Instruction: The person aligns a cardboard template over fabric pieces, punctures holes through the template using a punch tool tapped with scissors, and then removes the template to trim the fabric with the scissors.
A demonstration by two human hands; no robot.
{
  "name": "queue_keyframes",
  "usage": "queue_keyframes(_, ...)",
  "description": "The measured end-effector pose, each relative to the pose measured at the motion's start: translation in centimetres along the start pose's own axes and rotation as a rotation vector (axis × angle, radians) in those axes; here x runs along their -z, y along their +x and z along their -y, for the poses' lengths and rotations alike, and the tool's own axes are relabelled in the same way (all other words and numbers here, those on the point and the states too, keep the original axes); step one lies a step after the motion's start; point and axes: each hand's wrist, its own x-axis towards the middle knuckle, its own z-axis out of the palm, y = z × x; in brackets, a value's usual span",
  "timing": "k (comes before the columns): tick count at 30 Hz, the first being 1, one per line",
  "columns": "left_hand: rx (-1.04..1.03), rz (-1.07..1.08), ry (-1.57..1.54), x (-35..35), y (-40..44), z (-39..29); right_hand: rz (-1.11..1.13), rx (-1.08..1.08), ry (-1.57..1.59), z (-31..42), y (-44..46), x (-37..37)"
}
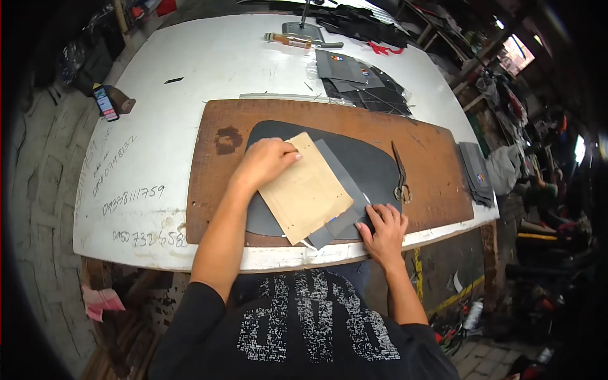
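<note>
A tan cardboard template (306,190) lies slanted over grey fabric pieces (345,183) on a black mat (361,158). My left hand (271,159) is closed on the template's upper left edge, fingers bent together near its top corner. At the lower right, my right hand (384,233) rests with fingers apart, its fingertips at the edge of the grey fabric. Dark scissors (400,172) lie on the brown board (434,171), to the right of the fabric. A small blue patch shows at the template's lower edge.
The board rests on a white table (152,158) with handwritten numbers. Stacked grey pieces (364,79) lie at the back, more (475,174) at the right edge. A phone (106,103) stands at the left. A cutter (326,45) and a metal stand (303,30) are at the far side.
</note>
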Motion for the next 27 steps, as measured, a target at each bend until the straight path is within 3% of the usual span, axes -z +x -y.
queue_keyframes(5,0.129,0.229,0.092,1.2,-0.9,0.2,0.100,0.052,0.070,-3.4,6.1,-2.3)
queue_keyframes(8,0.034,-0.067,0.114,-2.5,-3.1,2.4,-0.027,0.040,0.201,-3.3,7.5,-3.8)
queue_keyframes(11,0.125,-0.083,0.093,-3.5,-3.8,0.0,-0.134,-0.010,0.490,-1.9,5.7,-4.8)
queue_keyframes(19,0.314,-0.324,-0.088,-4.7,-4.5,-2.3,-0.012,-0.073,0.420,-1.8,5.6,-4.1)
queue_keyframes(27,0.396,-0.340,-0.290,-6.4,-8.3,-4.2,0.000,0.140,0.661,-3.8,4.7,-3.3)
